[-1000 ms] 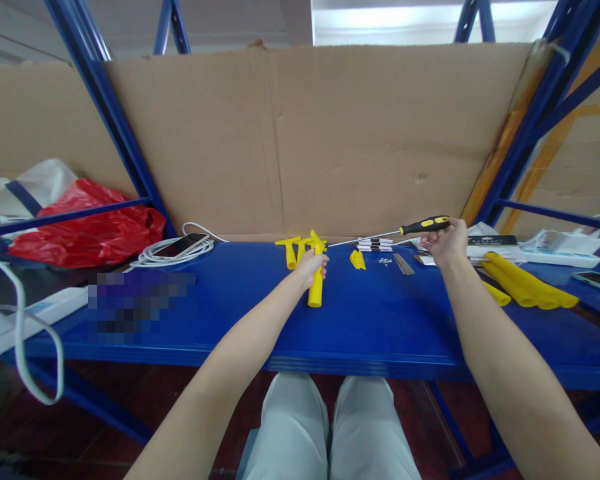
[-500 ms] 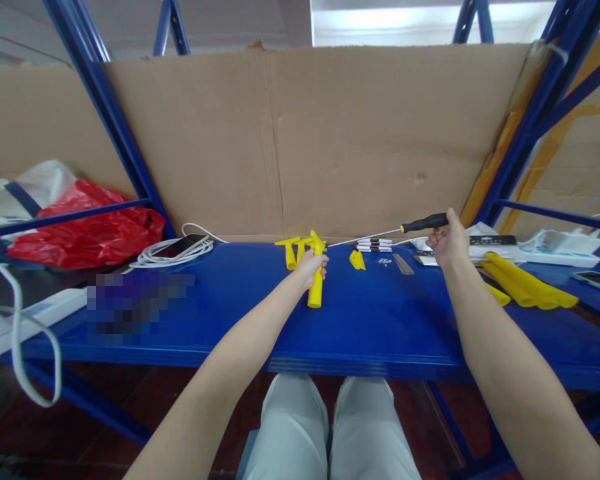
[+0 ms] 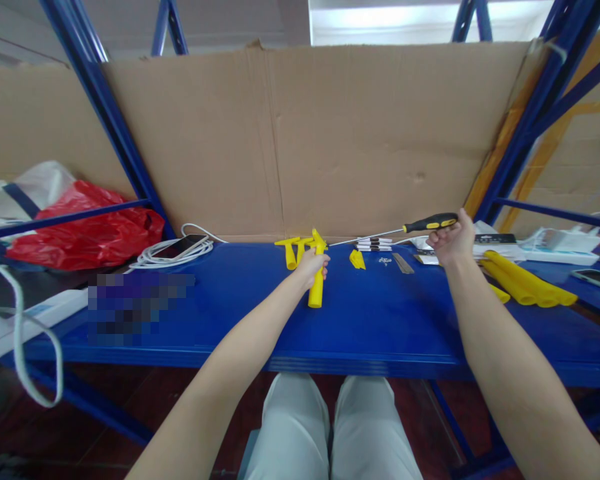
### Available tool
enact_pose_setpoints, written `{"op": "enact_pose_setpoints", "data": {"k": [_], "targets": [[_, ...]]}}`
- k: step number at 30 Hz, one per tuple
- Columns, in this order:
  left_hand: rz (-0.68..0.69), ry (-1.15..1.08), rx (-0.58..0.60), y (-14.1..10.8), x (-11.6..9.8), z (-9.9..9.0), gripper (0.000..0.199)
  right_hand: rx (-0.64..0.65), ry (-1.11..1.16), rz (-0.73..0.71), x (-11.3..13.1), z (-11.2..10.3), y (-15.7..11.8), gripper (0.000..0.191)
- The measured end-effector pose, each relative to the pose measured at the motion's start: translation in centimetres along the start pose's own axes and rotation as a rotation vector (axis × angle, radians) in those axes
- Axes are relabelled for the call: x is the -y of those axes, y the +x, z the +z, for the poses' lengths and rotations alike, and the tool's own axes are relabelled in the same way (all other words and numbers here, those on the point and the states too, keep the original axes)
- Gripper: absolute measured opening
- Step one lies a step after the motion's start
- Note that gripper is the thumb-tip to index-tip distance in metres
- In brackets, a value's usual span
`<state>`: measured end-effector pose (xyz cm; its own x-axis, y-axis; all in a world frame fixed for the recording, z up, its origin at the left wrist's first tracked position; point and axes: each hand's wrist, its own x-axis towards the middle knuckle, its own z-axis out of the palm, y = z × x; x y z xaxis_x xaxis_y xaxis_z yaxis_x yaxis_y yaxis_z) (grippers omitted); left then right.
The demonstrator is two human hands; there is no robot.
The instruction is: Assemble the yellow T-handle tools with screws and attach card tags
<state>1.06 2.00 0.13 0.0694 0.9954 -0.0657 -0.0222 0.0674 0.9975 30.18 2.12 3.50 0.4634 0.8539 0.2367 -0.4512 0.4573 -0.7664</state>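
- Yellow T-headed piece (image 3: 317, 291): near the middle of the blue shelf (image 3: 390, 327), head toward twelve o'clock (the cardboard (image 3: 350, 133)), tube end toward six.
- Left hand (image 3: 313, 267): clamped round the tube, just below the head.
- Right hand (image 3: 453, 243): at two o'clock, thumb and fingers closed about the rear of the black-and-yellow screwdriver (image 3: 430, 223). Its shaft slants toward nine, up to the yellow head; I cannot tell whether the tip is seated.
- Feel, as I judge it: light, stiff moulded plastic; the smooth, round tube could roll or slip in a slack palm.
- Fragile part: probably the slim head rather than the thicker tube.
- Best hold: a full wrap high on the tube, close under the head, to resist twisting while leaving the head free.
- Screwdriver: likely the heavier; its chunky handle should grip well, its smooth shaft less so.
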Motion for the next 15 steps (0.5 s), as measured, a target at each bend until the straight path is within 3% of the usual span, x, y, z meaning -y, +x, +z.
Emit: {"op": "enact_pose_setpoints", "data": {"k": [4,10,15], "targets": [[0.006,0.004,-0.006,0.11,0.01,-0.05,0.020,-0.031,0.019,0.018,0.29,0.76,-0.70,0.032],[0.014,0.026,-0.007,0.29,0.06,-0.13,0.020,-0.198,-0.136,0.002,-0.17,1.07,-0.54,0.034],[0.025,0.061,-0.029,0.05,-0.11,0.00,0.020,-0.141,-0.079,0.006,-0.55,0.26,0.06,0.036]]}}
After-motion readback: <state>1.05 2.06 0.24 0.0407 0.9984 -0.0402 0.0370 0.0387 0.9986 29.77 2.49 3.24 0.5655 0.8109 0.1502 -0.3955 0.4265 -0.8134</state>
